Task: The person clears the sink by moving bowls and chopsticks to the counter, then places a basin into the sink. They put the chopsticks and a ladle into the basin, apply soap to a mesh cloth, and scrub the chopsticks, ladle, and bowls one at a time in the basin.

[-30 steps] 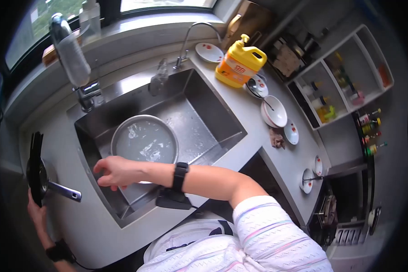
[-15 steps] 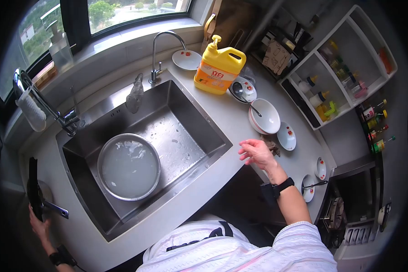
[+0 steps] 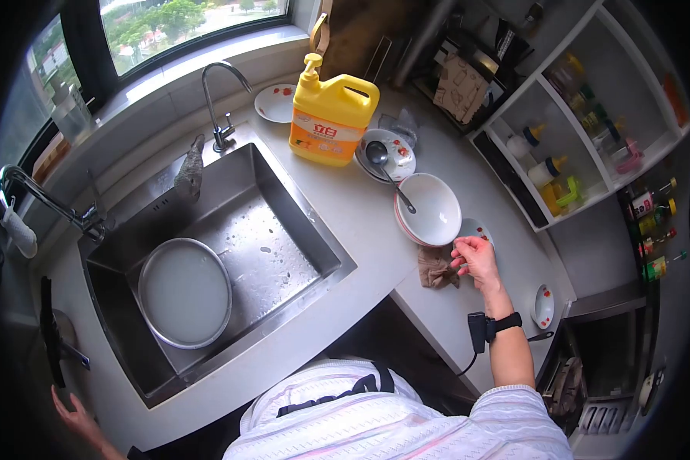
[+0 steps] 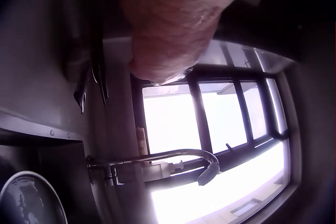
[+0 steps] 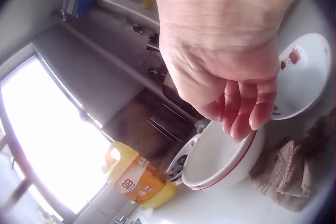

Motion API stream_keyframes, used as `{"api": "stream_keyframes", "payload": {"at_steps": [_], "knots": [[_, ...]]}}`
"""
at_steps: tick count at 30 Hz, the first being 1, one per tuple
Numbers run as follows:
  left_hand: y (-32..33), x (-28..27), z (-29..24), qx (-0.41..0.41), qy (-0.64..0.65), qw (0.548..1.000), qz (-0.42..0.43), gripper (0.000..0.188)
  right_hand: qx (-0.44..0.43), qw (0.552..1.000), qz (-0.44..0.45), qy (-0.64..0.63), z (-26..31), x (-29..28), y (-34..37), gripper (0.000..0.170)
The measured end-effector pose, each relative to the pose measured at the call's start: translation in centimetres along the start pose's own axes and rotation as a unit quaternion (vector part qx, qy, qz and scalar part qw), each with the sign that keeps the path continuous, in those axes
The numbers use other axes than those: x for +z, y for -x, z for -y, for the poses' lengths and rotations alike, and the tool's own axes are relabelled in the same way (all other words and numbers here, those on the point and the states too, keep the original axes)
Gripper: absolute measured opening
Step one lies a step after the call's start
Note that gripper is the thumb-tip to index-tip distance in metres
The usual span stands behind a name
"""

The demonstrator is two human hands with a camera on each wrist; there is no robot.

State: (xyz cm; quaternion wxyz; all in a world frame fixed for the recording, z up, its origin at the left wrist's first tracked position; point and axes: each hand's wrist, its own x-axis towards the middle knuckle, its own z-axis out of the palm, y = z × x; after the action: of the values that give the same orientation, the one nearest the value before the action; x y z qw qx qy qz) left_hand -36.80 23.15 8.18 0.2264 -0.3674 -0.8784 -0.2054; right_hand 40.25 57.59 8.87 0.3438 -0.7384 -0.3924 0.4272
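Observation:
Over the right counter, my right hand [image 3: 477, 261] hovers with loosely bent fingers and nothing in them. Just left of it stands a white bowl [image 3: 431, 211] with a red band; in the right wrist view the fingertips overlap its rim. A crumpled brown rag [image 3: 438, 268] lies below the bowl, and a flower-patterned dish [image 3: 477, 231] sits partly behind the hand. At the far left, my left hand [image 3: 77, 414] has its fingers spread, below a dark pan [image 3: 51, 333] seen edge-on. In the left wrist view, that hand [image 4: 168, 29] looms large and its fingers are hidden.
A round basin [image 3: 185, 293] of cloudy water stands in the steel sink [image 3: 284, 230]. Along the counter are a yellow detergent jug [image 3: 332, 123], a patterned plate [image 3: 274, 103], and another dish [image 3: 401, 157] with a ladle [image 3: 377, 155]. One more dish [image 3: 543, 307] lies farther right.
My right hand has swung from over the sink rightward to the bowl and rag. My left hand has come away from the pan. The head view has turned to the right.

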Motion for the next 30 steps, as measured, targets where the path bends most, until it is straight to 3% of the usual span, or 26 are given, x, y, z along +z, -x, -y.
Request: {"api": "stream_keyframes", "payload": {"at_steps": [2, 9, 12, 15, 17, 18, 20, 24, 30], "knots": [[0.7, -0.6, -3.7, -0.014, 0.006, 1.000, 0.002, 0.039, -0.035, 0.999, 0.007, -0.001, 0.9, 0.0, -0.8, 0.022], [1.9, -1.1, -14.8, 0.055, 0.140, 0.988, 0.011, 0.036, -0.130, 0.989, 0.059, 0.046, 6.3, -1.2, -3.3, 0.018], [3.2, -1.7, -18.8, 0.036, 0.163, 0.985, 0.037, 0.033, -0.153, 0.979, 0.120, 0.066, 7.7, 0.9, -2.9, 0.017], [5.2, -1.4, -20.8, -0.060, 0.198, 0.977, 0.060, 0.028, -0.139, 0.969, 0.201, 0.028, 8.0, 3.3, -0.9, 0.015], [6.0, -0.7, -21.2, -0.030, 0.219, 0.967, 0.126, 0.025, -0.123, 0.958, 0.258, 0.011, 8.8, 6.0, 0.8, 0.015], [6.1, -0.5, -22.4, -0.028, 0.221, 0.968, 0.119, 0.020, -0.125, 0.956, 0.266, 0.012, 9.1, 7.6, 1.2, 0.015], [5.9, 0.5, -23.2, -0.016, 0.233, 0.958, 0.167, 0.019, -0.155, 0.905, 0.392, 0.052, 10.3, 11.1, 1.7, 0.016], [3.9, 2.3, -26.3, 0.059, 0.270, 0.949, 0.152, 0.019, -0.178, 0.838, 0.509, 0.081, 13.7, 20.2, 2.4, 0.020], [1.3, 5.2, -28.3, 0.092, 0.330, 0.921, 0.184, 0.018, -0.090, 0.847, 0.507, 0.132, 15.0, 35.8, -1.8, 0.032]]}}
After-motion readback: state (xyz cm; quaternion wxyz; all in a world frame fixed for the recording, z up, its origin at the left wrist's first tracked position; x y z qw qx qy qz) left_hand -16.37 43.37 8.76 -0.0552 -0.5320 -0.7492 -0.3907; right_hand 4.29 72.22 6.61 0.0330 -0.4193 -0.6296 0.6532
